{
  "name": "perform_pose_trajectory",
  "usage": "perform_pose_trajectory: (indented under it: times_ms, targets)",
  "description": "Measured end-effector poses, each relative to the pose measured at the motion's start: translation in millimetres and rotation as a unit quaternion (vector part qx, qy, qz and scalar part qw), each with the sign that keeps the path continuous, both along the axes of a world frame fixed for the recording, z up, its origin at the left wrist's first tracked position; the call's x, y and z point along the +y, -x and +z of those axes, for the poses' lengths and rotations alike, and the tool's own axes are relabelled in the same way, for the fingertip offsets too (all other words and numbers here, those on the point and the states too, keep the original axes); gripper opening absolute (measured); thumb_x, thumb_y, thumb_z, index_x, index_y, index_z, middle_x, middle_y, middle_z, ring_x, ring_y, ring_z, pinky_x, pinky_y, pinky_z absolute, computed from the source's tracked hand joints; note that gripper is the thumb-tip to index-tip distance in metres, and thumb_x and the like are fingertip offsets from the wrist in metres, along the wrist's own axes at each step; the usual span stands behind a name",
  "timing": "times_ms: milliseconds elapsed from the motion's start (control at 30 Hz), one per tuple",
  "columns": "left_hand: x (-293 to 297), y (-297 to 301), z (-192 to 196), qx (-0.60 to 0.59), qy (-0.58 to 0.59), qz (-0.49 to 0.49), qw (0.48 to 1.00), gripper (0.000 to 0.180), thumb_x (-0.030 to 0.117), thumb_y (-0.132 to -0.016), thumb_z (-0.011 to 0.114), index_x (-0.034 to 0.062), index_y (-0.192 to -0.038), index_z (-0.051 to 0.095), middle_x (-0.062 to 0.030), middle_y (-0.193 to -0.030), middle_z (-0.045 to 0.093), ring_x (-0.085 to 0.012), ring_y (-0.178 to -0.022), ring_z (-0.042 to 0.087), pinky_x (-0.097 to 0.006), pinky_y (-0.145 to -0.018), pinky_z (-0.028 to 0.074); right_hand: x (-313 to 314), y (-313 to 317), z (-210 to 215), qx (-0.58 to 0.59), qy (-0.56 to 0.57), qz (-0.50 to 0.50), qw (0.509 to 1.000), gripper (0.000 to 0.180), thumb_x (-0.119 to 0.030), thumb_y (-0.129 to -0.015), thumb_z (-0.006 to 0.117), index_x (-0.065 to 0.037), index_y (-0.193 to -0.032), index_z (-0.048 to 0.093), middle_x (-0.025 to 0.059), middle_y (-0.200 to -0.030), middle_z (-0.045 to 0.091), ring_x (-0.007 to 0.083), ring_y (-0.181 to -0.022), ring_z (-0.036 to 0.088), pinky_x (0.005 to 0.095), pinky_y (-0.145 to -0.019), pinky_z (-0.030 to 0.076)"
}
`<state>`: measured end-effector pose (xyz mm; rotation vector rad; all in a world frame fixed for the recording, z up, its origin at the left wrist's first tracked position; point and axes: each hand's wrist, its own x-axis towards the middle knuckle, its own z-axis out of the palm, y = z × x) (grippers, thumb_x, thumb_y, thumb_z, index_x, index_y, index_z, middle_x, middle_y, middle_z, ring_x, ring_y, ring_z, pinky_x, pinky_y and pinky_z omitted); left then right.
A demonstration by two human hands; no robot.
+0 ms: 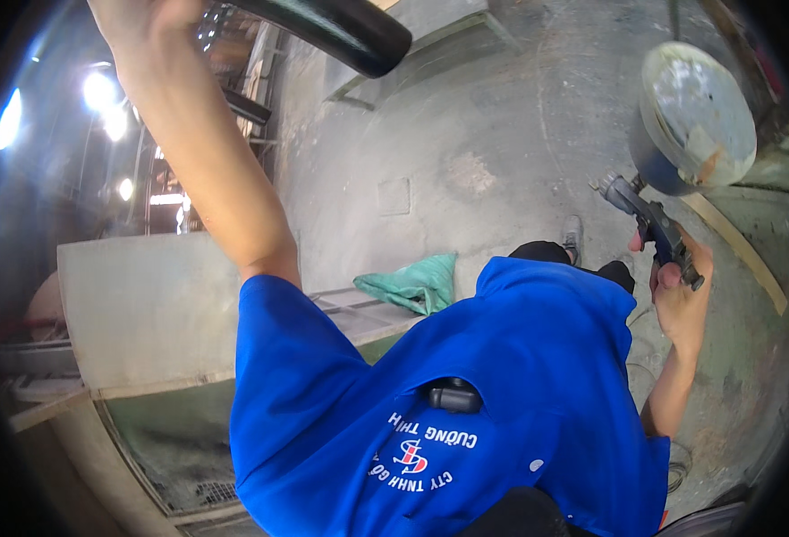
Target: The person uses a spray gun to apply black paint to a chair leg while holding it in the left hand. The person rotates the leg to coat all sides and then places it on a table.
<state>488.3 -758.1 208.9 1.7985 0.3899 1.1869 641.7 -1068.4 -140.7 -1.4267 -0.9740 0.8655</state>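
Note:
My right hand (681, 304) is wrapped around a dark spray gun (652, 224), at the right of the head view. The gun's nozzle end points up and to the left, near a bucket. My left arm stretches up to the upper left, and only part of my left hand (173, 16) shows at the top edge; its fingers are cut off. Beside it, a glossy black cylindrical piece (350, 36) slants in from the top edge. Whether the left hand holds this piece cannot be seen.
A bucket with a pale, stained top (703, 103) stands at the upper right, by a curved tan strip (743, 255). A green sack (417, 282) lies near my body. At left stands a large grey panel (148, 313). A low bench (430, 38) is at the far side.

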Motion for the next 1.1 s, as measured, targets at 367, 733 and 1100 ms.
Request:
perform_pose_trajectory:
  times_ms: [367,733,1100]
  targets:
    - [25.5,23.3,-7.1,-0.026,0.073,-0.005,0.997,0.027,0.020,-0.095,0.070,0.0129,-0.075,0.054,0.0036,-0.062,0.052,-0.0097,-0.050,0.051,-0.029,-0.051,0.045,-12.6,-1.5,-49.2,-0.020,0.046,-0.059,0.997,0.075,-0.060,-0.094,0.064,0.005,-0.131,0.062,0.0060,-0.088,0.071,0.0163,-0.078,0.057,0.0358,-0.093,0.044]
    - [-5.2,128.2,36.0,-0.026,0.193,-0.152,0.969,0.027,0.028,-0.102,0.061,0.0018,-0.106,0.059,0.0015,-0.075,0.054,-0.0097,-0.056,0.048,-0.028,-0.054,0.040,-6.7,-23.1,-34.0,-0.081,0.043,0.035,0.995,0.080,-0.071,-0.099,0.045,0.004,-0.120,0.067,0.0018,-0.080,0.063,0.0102,-0.065,0.044,0.0299,-0.072,0.041]
    - [-49.7,155.0,52.4,-0.016,0.232,-0.143,0.962,0.037,0.035,-0.102,0.062,0.0009,-0.112,0.051,-0.0017,-0.078,0.051,-0.0124,-0.059,0.050,-0.030,-0.055,0.042,10.6,-38.3,-14.8,-0.033,0.063,0.097,0.993,0.107,-0.099,-0.074,0.037,0.003,-0.094,0.065,-0.0018,-0.072,0.053,0.0031,-0.048,0.040,0.0248,-0.044,0.027]
